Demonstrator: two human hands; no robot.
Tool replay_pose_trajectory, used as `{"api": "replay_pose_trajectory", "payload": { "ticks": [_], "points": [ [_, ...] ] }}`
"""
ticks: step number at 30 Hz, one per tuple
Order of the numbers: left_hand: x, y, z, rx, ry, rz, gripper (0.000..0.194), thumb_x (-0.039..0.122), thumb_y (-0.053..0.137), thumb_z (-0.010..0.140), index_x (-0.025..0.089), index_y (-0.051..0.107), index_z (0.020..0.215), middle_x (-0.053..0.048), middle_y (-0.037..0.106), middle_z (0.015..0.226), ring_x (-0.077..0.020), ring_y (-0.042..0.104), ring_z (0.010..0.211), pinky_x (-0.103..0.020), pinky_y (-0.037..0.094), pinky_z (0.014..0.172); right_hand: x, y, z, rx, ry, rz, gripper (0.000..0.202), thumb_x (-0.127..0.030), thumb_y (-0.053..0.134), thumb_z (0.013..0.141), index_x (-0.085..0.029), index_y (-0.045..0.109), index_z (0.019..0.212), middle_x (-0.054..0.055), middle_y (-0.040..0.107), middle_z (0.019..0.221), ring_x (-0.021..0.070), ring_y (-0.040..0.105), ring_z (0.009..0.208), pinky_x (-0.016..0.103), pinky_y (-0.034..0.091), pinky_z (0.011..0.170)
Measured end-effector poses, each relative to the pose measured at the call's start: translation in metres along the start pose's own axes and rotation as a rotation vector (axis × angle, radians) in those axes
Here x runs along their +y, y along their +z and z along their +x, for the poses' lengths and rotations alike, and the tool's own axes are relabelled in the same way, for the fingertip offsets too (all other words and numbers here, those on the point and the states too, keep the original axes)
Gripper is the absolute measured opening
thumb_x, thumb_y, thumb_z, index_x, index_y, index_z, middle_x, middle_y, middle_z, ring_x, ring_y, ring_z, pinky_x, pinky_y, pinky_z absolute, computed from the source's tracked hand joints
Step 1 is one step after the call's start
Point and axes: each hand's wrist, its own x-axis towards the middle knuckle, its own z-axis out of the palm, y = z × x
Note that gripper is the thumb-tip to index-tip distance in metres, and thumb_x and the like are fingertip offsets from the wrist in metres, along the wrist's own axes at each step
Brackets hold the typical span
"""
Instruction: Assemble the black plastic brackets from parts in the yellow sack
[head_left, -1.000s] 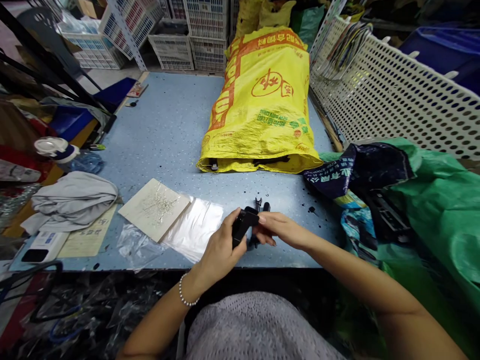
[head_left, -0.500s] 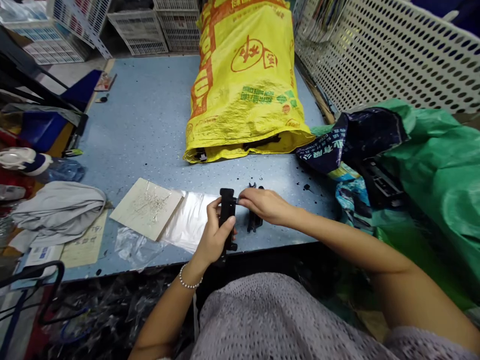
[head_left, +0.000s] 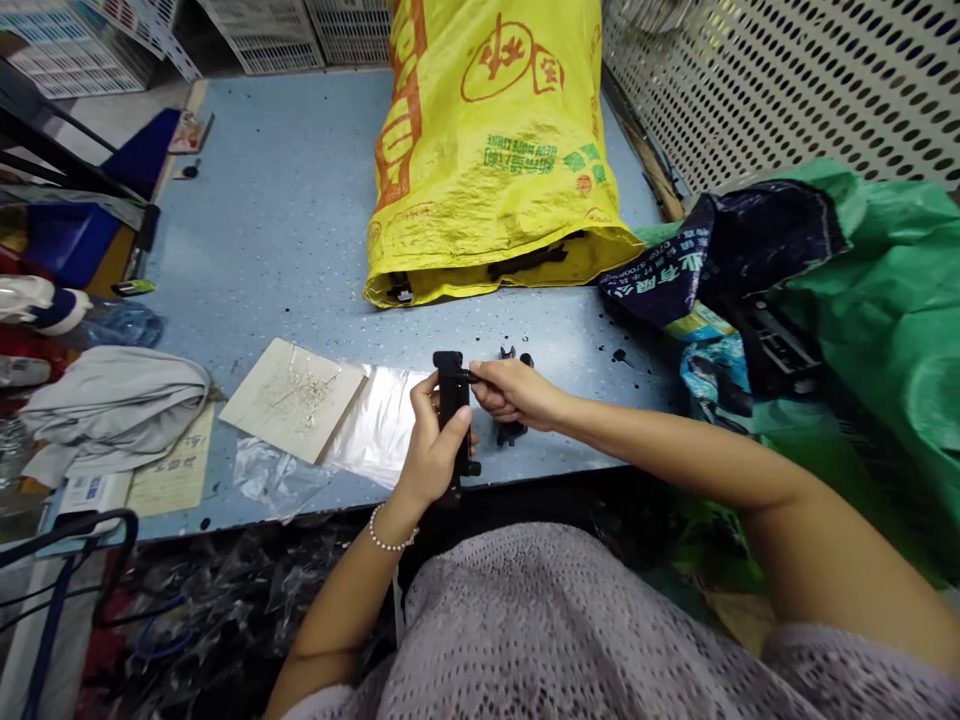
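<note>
My left hand point(head_left: 435, 445) is wrapped round a long black plastic part point(head_left: 451, 385), held upright near the table's front edge. At its upper right side, my right hand point(head_left: 517, 392) pinches a small dark piece point(head_left: 469, 377) that sticks out of the part. What exactly the fingertips grip is too small to make out. Behind and under my right hand lies another black plastic part point(head_left: 511, 433) on the table, half hidden. Left of my left hand are a clear plastic bag point(head_left: 379, 425) and a pale square board point(head_left: 262, 405) with many tiny metal pieces point(head_left: 309, 393) on it.
A yellow sack point(head_left: 495, 220) with black parts in its mouth lies at the back of the blue table point(head_left: 270, 210). Green plastic sacking point(head_left: 885, 300) and a white perforated crate point(head_left: 772, 90) stand right. A grey cloth point(head_left: 116, 410) and a bottle point(head_left: 112, 322) lie left.
The view has tilted slightly, so the table sits higher in it. My right fingers have curled in more at the black part's side; my left hand keeps its hold.
</note>
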Motion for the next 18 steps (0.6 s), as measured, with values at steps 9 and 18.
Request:
{"api": "replay_pose_trajectory", "payload": {
  "ticks": [9, 18],
  "points": [
    [0.003, -0.002, 0.024, 0.086, -0.014, -0.163, 0.046, 0.048, 0.058, 0.089, 0.026, 0.037, 0.123, 0.007, 0.055, 0.064, -0.0115, 0.059, 0.05, -0.021, 0.048, 0.049, 0.0, 0.029, -0.037, -0.015, -0.572, -0.855, 0.043, -0.047, 0.034, 0.103, -0.016, 0.061, 0.091, 0.009, 0.065, 0.085, 0.0175, 0.053, 0.071, 0.031, 0.034, 0.059],
    [-0.035, 0.003, 0.06, 0.168, 0.017, 0.082, 0.038, 0.054, 0.045, 0.092, 0.02, 0.053, 0.107, -0.001, 0.064, 0.074, -0.0144, 0.061, 0.058, -0.025, 0.049, 0.058, 0.038, -0.01, -0.008, -0.172, -0.283, -0.784, 0.05, -0.055, 0.035, 0.1, -0.019, 0.063, 0.079, 0.007, 0.068, 0.075, 0.0169, 0.059, 0.065, 0.028, 0.035, 0.058]
  ]
}}
